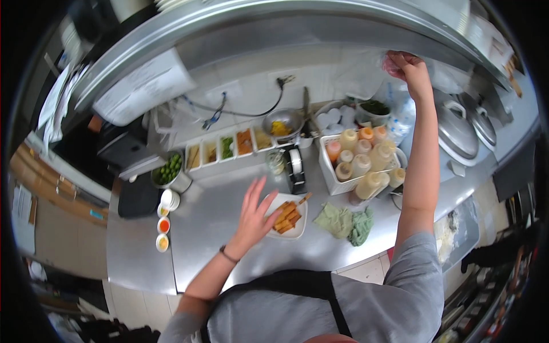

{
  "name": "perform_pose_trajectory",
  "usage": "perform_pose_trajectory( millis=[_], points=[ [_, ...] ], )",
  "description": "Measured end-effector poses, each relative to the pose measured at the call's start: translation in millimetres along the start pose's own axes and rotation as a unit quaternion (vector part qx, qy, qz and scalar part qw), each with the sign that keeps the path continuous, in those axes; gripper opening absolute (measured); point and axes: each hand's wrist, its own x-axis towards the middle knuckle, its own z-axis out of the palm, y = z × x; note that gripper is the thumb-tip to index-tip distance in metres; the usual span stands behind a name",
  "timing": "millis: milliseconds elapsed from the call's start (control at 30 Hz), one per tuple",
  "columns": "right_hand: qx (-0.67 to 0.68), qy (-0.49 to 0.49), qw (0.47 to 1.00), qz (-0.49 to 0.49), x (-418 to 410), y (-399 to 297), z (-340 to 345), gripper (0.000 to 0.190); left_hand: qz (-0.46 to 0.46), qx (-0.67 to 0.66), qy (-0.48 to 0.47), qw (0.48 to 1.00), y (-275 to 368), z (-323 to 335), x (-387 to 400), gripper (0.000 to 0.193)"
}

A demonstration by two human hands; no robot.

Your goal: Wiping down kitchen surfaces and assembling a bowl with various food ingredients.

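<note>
My left hand (256,214) hovers with spread fingers at the left edge of a square white plate (296,233) and holds nothing. Golden-brown fried rolls (288,218) are piled on that plate, and a small brown stick-like piece pokes out at its upper right. My right hand (405,68) is raised high at the back right, its fingers closed on a thin clear plastic bag or film (369,66), partly blurred. Crumpled green cloths (336,219) lie on the steel counter to the right of the plate.
A white basket (341,186) of squeeze bottles stands behind the cloths. Behind the plate are a tape dispenser (296,167), topping containers (227,148) and a metal bowl (283,122). Small sauce cups (163,225) stand at left. A steel shelf (300,32) overhangs the back; pot lids (456,128) are at right.
</note>
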Motion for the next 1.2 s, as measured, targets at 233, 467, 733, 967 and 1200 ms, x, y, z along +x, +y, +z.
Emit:
perform_pose_trajectory(
  millis=[233, 467, 733, 967, 1200],
  points=[
    [0.235, -0.303, 0.906, 0.179, -94.0, -5.1, 142.6, 0.041, 0.072, 0.167, 0.183, 0.966, -16.5, -37.1, 52.6, 0.05],
    [0.024, -0.192, 0.971, -0.139, -282.7, 9.6, 236.3, 0.078, -0.183, -0.107, 0.19, 0.959, -27.7, -53.7, -22.8, 0.008],
    [-0.056, -0.209, 0.976, 0.034, -334.3, 60.8, 281.0, 0.04, -0.279, -0.659, 0.008, 0.698, 7.7, -66.3, -110.8, 0.02],
    [0.302, -0.347, 0.822, 0.335, -381.5, 35.0, 335.6, 0.04, -0.379, -0.17, 0.256, 0.873, -99.6, -75.5, -140.0, 0.032],
    [0.234, -0.239, 0.916, 0.223, -350.9, 96.7, 371.0, 0.034, -0.408, -0.752, 0.114, 0.505, -120.2, -111.7, -166.1, 0.034]
  ],
)
